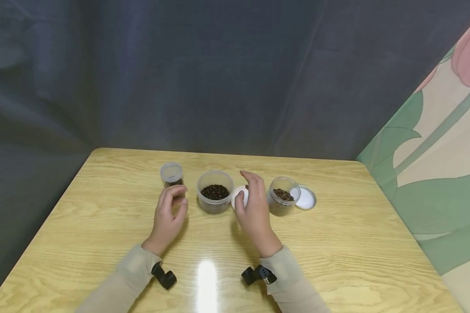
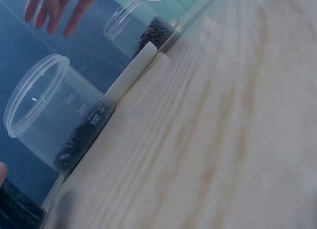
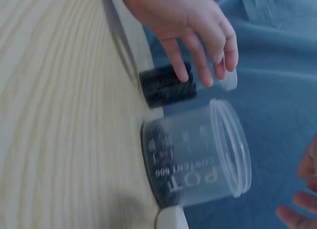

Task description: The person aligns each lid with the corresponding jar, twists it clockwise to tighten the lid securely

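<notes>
Both hands are apart, fingers loosely bent. The left hand (image 1: 167, 219) is close by a narrow jar (image 1: 171, 172) with dark contents, toward the worktop's (image 1: 337, 243) far edge; whether it touches the jar cannot be told. Next, a wide clear tub (image 1: 214, 208) stands upright, dark beans (image 1: 215, 192) inside. The right hand (image 1: 254, 213) hovers by a white lid (image 1: 240, 189) just beside the tub, thumb and fingers parted. Then comes an open jar (image 1: 280, 210) of brown beans; nearest the worktop's right edge lies a silver-rimmed lid (image 1: 306, 199).
</notes>
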Demonstrator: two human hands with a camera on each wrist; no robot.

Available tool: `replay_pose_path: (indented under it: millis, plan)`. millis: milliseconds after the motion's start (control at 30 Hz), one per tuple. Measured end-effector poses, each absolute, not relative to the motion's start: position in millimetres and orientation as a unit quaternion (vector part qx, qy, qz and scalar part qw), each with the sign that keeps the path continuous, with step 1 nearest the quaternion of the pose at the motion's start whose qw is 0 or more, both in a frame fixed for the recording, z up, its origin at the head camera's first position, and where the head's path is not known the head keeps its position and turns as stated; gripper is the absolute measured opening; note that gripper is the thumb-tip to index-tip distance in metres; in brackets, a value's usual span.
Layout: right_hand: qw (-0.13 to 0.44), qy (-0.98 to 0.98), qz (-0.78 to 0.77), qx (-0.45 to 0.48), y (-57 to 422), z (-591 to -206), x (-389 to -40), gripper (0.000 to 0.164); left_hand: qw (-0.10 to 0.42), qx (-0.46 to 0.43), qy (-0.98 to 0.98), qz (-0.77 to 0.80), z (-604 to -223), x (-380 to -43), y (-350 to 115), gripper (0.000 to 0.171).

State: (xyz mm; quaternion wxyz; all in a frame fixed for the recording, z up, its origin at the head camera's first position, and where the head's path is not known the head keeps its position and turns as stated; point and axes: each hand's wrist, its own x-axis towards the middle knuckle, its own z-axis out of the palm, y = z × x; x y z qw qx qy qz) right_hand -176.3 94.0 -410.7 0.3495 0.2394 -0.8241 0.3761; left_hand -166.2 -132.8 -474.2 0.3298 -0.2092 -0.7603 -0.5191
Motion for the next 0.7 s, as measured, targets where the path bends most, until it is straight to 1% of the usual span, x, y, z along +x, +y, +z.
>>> replay_pose_path:
  millis: [100, 167, 367, 467, 600, 700]
  plan:
    - [0.324, -0.842, 0.364, 0.231, 101, -414, -177, 0.051, 0.283, -0.219, -0.769, -0.53, -476, -163, -129, 0.049]
    - [0.296, -0.857, 0.357, 0.223, 106, -417, -178, 0.052, 0.251, -0.217, -0.778, -0.533, -477, -161, -128, 0.056]
    - [0.173, -0.903, 0.343, 0.193, 114, -420, -182, 0.059, 0.186, -0.204, -0.795, -0.54, -477, -162, -125, 0.069]
    - [0.125, -0.916, 0.337, 0.179, 116, -421, -187, 0.063, 0.153, -0.198, -0.799, -0.547, -477, -166, -124, 0.074]
    - [0.081, -0.931, 0.309, 0.174, 118, -423, -192, 0.067, 0.11, -0.178, -0.814, -0.542, -477, -169, -121, 0.081]
    - [0.056, -0.942, 0.278, 0.18, 118, -424, -197, 0.068, 0.089, -0.159, -0.825, -0.535, -474, -171, -118, 0.086]
